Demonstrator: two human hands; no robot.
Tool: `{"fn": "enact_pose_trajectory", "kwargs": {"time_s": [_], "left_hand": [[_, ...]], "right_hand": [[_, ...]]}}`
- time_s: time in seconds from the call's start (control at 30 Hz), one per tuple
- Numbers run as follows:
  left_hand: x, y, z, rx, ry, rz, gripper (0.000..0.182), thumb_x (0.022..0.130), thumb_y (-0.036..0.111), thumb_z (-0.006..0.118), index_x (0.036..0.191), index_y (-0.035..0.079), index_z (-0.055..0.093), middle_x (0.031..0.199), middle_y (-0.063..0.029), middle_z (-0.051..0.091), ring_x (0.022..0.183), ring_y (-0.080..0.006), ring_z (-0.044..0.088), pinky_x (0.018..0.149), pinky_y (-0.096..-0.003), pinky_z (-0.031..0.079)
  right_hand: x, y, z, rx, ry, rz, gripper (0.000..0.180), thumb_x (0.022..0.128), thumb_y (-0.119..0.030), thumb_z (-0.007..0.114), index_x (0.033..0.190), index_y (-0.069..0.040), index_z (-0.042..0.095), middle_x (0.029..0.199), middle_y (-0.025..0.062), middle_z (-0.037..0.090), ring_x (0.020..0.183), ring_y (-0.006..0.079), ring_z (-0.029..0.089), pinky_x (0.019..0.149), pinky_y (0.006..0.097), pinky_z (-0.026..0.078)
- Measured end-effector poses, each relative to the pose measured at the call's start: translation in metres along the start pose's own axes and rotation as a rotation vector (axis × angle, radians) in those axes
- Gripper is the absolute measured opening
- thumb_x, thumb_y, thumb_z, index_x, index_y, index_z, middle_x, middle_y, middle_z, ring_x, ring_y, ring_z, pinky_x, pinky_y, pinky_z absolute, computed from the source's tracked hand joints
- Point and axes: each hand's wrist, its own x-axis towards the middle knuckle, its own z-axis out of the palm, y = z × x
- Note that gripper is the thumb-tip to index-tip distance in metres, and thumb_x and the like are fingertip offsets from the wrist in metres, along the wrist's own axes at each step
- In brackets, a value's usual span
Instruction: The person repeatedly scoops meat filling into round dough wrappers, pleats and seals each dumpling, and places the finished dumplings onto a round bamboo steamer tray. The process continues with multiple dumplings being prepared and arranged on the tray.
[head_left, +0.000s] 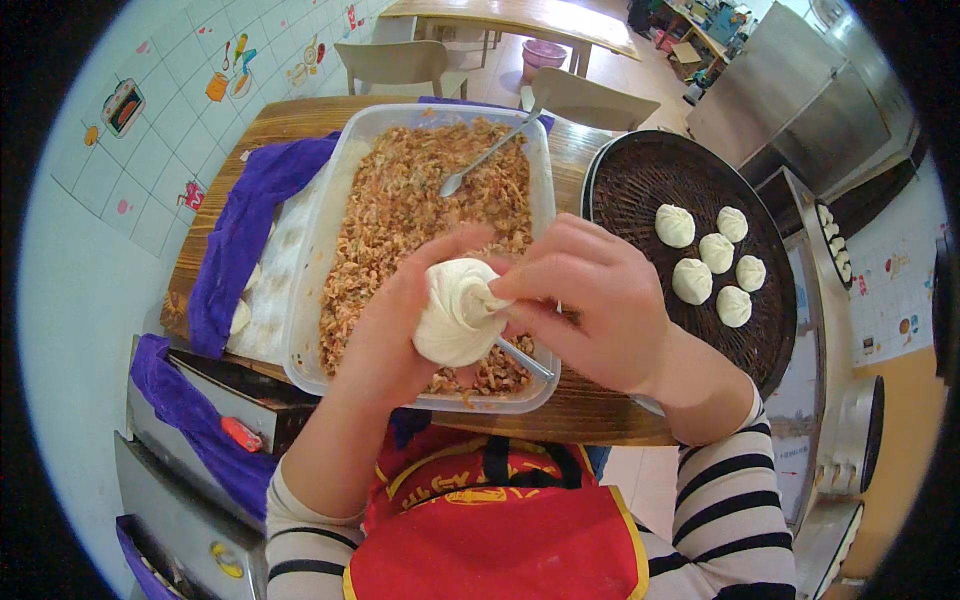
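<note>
A white dough bun (457, 319), its top twisted into pleats, is held over a plastic tub (551, 195) of minced filling (405, 180). My left hand (394, 330) cups the bun from the left, thumb along its upper side. With thumb and fingertips, my right hand (592, 300) pinches the gathered dough at the bun's right side. A metal spoon (469, 174) lies on the filling, its handle against the tub's far rim. Beneath my hands a second metal handle (529, 360) rests at the near rim; its other end is hidden.
Several pleated buns (691, 281) sit on a round dark woven tray (630, 180) at the right of the wooden table (600, 412). A purple cloth (232, 225) borders a white sheet with dough pieces (240, 316) at left. Chairs (394, 64) stand beyond the table.
</note>
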Motion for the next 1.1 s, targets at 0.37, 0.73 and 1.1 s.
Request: {"fn": "enact_pose_trajectory", "kwargs": {"time_s": [0.37,0.73,1.1], "left_hand": [[0.002,-0.005,0.019,0.082,0.428,-0.002,0.062,0.097,0.052,0.030,0.101,-0.002,0.060,0.087,-0.0088,0.064,0.078,-0.0151,0.061,0.070,-0.0292,0.051],[-0.006,-0.014,0.005,0.308,0.247,-0.108,0.065,0.096,0.055,0.029,0.117,-0.002,0.053,0.099,-0.0109,0.063,0.080,-0.0164,0.062,0.073,-0.0296,0.050],[0.001,-0.019,0.014,-0.043,0.218,-0.190,0.074,0.092,0.065,0.026,0.136,0.006,0.034,0.108,-0.0165,0.059,0.076,-0.0272,0.065,0.060,-0.0367,0.053]], "right_hand": [[0.000,0.003,0.000,0.320,-0.038,0.424,0.024,0.068,0.003,0.068,0.090,-0.006,0.065,0.081,0.0043,0.060,0.072,0.0249,0.059,0.063,0.0300,0.050],[0.002,0.005,-0.014,0.483,-0.161,0.384,0.011,0.074,-0.004,0.070,0.083,-0.006,0.065,0.084,0.0038,0.057,0.073,0.0158,0.058,0.064,0.0266,0.049],[-0.002,0.000,-0.017,0.102,0.219,0.425,0.024,0.077,-0.011,0.071,0.098,-0.003,0.067,0.100,0.0118,0.066,0.082,0.0147,0.065,0.069,0.0261,0.052]]}}
